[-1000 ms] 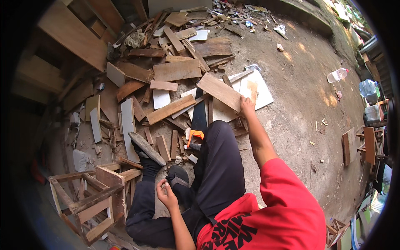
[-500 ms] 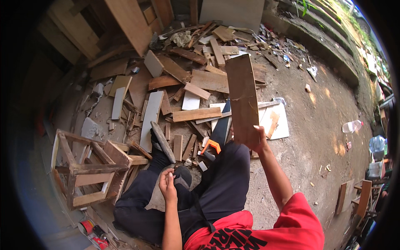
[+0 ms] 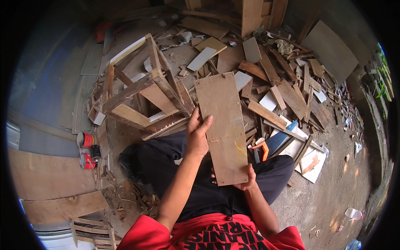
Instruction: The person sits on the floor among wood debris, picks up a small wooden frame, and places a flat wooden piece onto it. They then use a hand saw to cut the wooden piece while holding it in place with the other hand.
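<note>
One rectangular brown wooden board (image 3: 222, 129), long axis pointing away; fingers closed, my left hand (image 3: 197, 138) grips its left edge; my right hand (image 3: 249, 181), its near end.

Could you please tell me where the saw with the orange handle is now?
In the head view, the saw lies right of centre, just beyond the person's right knee and to the right of the held board.

Looking down from the head, through the left fisheye, close over the lap (image 3: 204, 200) and floor (image 3: 316, 204) beyond.
</note>
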`<state>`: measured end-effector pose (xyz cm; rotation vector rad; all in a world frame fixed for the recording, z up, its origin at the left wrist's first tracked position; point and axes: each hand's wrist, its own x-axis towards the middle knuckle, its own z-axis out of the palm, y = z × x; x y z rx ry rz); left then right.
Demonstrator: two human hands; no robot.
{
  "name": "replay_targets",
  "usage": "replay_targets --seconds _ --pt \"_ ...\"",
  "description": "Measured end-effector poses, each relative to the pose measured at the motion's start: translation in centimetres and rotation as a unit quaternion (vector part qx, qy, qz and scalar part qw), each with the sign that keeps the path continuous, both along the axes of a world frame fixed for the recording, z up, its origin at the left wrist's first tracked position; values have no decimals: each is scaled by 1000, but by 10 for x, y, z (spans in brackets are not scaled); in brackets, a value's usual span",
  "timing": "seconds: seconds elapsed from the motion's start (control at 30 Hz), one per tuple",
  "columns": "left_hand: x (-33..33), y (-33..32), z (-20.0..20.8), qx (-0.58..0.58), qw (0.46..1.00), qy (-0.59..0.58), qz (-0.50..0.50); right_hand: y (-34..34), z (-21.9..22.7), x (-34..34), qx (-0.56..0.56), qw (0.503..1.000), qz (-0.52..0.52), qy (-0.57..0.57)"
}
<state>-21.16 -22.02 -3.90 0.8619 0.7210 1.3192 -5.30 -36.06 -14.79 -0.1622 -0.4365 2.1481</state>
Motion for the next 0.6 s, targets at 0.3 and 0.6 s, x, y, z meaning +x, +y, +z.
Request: replay_targets --seconds 0.3,0.6 --pt "-22 -54 -32 -26 973 -183 136 -15 -13 54 -12 910 -314 -271" --pt "-82 -25 -86 -77 970 -179 143 84 157 38 340 637 -364 -588"
